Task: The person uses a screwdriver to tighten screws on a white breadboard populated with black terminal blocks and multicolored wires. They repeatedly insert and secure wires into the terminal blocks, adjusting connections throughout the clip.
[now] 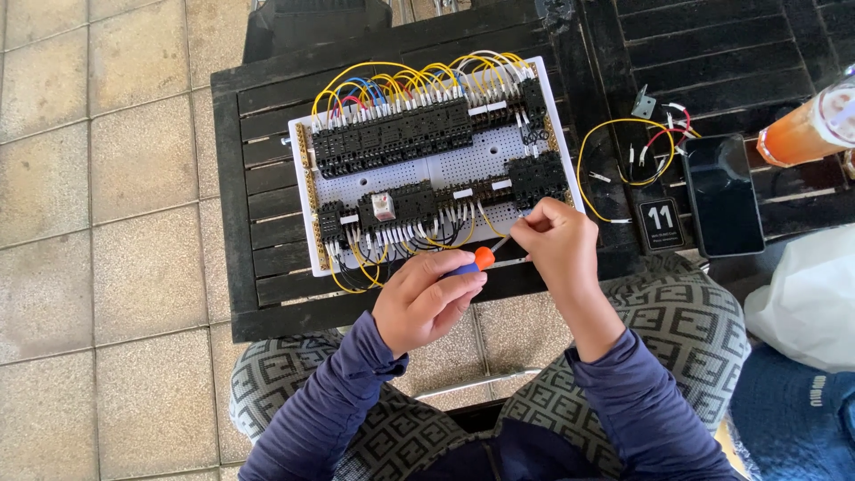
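Just beyond the hands lies a white perforated panel (427, 169) with black blocks and yellow, red and blue wires. The left hand (423, 298) grips an orange and blue screwdriver (476, 261). Both sleeves are navy; the trousers (686, 321) below carry a grey and black geometric pattern.

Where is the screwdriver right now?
In the head view, the screwdriver sits in the left hand, near the wiring board's bottom edge, beside the right hand.

Head-worn view, looking steeply down, close range

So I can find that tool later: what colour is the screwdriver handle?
Orange and blue screwdriver handle, seen in the head view.
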